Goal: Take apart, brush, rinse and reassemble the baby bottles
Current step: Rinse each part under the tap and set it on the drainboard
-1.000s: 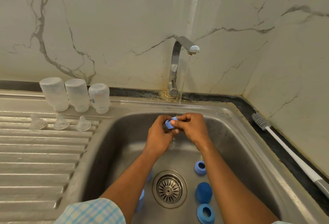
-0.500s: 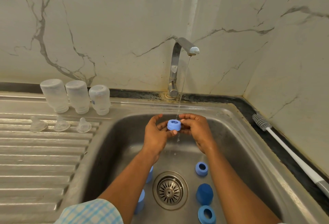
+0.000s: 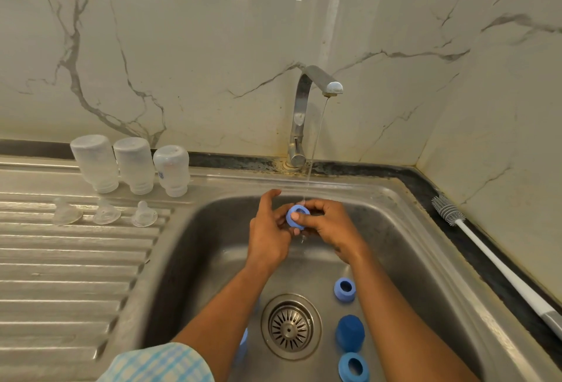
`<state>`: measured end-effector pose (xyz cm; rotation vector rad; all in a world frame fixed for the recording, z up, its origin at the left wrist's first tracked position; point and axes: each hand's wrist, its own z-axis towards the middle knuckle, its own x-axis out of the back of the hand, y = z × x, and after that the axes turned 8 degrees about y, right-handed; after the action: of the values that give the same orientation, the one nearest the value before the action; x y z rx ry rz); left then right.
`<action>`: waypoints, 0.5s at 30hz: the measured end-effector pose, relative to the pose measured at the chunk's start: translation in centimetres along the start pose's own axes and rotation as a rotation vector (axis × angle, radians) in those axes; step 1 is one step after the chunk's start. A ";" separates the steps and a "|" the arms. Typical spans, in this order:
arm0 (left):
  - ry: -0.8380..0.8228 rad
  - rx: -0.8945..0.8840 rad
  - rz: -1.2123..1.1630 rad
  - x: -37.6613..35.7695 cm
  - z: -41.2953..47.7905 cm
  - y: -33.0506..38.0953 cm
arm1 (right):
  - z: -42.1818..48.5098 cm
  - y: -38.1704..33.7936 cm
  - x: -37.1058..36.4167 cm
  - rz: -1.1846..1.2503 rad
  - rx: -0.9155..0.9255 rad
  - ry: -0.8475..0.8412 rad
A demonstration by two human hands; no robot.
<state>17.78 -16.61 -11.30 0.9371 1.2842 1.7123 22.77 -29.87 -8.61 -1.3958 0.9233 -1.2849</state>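
A blue ring (image 3: 297, 216) is held between both hands over the sink (image 3: 213, 229), under the thin stream from the tap (image 3: 307, 102). It is pinched by the curled fingers of the right hand (image 3: 330, 226) and gripped by the left hand (image 3: 269, 238), whose forefinger is raised. Two more rings (image 3: 344, 289) and a dark cap (image 3: 349, 333) are seen beside the drain (image 3: 290, 327). Three bottles (image 3: 133, 166) are stood upside down on the surface (image 3: 60, 275) at the left, with three teats (image 3: 106, 216) in front. A brush (image 3: 486, 248) is laid along the right edge.

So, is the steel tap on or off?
On: a thin stream of water falls from the curved steel tap onto the blue plastic ring.
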 end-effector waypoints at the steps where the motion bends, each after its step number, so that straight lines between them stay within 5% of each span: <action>1: 0.010 0.021 -0.012 0.1 0.1 -0.1 | 0.0 0.1 0.2 0.035 -0.008 -0.027; 6: -0.023 0.056 -0.043 0.3 0.1 -0.2 | 0.1 0.3 0.6 0.129 -0.094 0.015; 10: -0.078 0.012 -0.027 -0.1 0.0 -0.1 | 0.2 0.2 0.5 0.027 -0.060 0.143; 15: -0.064 -0.027 -0.017 -0.2 -0.1 0.0 | 0.1 -0.2 0.1 -0.068 -0.025 0.098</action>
<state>17.75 -16.84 -11.33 0.9547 1.2214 1.6693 22.84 -29.94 -8.44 -1.4039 0.9677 -1.4077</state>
